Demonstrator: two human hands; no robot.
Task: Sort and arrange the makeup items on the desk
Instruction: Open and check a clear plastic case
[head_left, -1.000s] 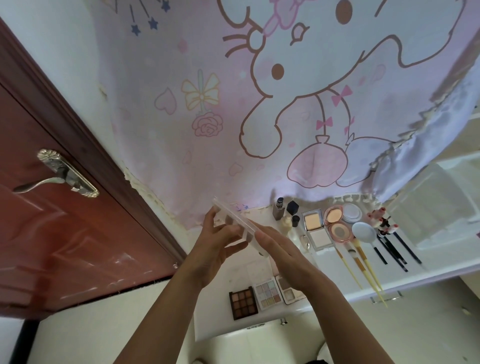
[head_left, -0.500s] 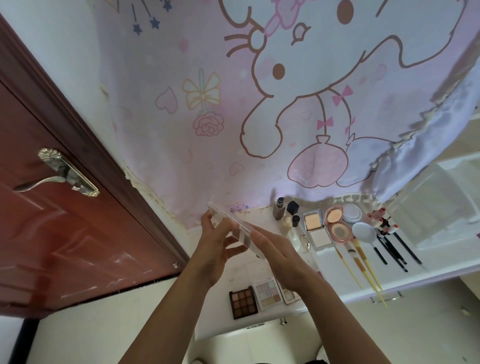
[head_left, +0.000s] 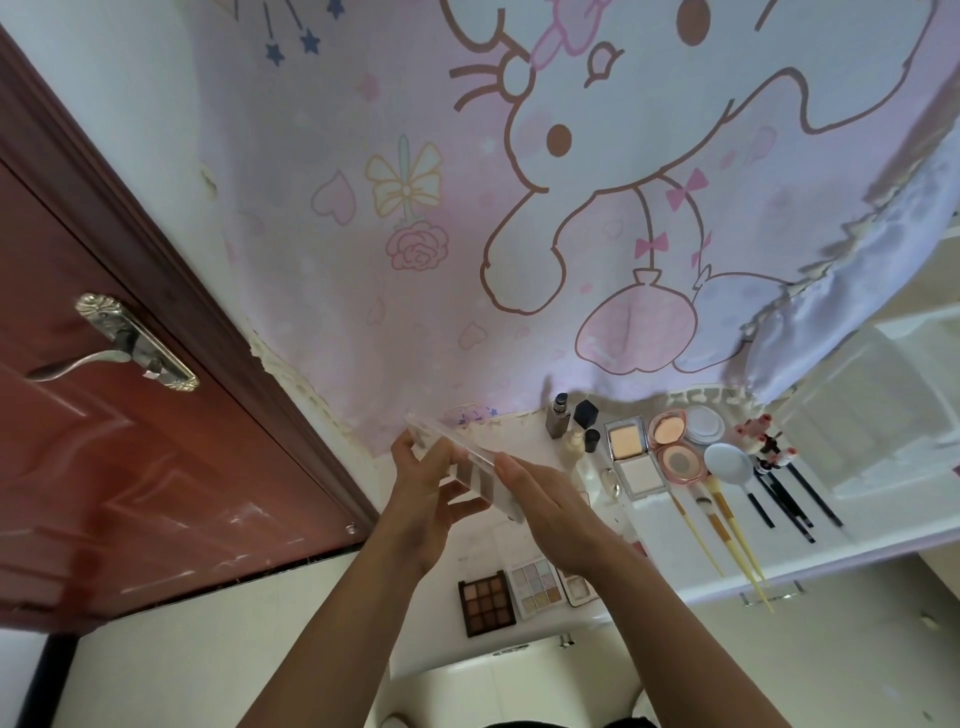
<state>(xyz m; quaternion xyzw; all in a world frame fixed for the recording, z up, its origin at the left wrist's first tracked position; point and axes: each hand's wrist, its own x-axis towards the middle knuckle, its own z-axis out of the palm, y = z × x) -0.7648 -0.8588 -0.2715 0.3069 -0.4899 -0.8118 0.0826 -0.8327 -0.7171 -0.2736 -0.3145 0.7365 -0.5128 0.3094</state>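
Slim clear palette (head_left: 457, 460), see-through w/ pale pans inside, hangs tilted in the air above & beyond the brown palette (head_left: 487, 603). Left hand (head_left: 421, 504) curls round its far end. Right hand (head_left: 553, 512) lies flat, fingers straight along its near edge, hiding that end. Pan colours are hard to tell. The brown palette sits on a white worktop (head_left: 660, 530). Pink cartoon curtain (head_left: 363, 260) hangs beyond it, red door (head_left: 130, 493) to its left.

left hand (head_left: 421, 499): raised, fingers curled round clear palette (head_left: 467, 463) | right hand (head_left: 550, 512): raised, fingers straight, pressed on its edge | forearms converging
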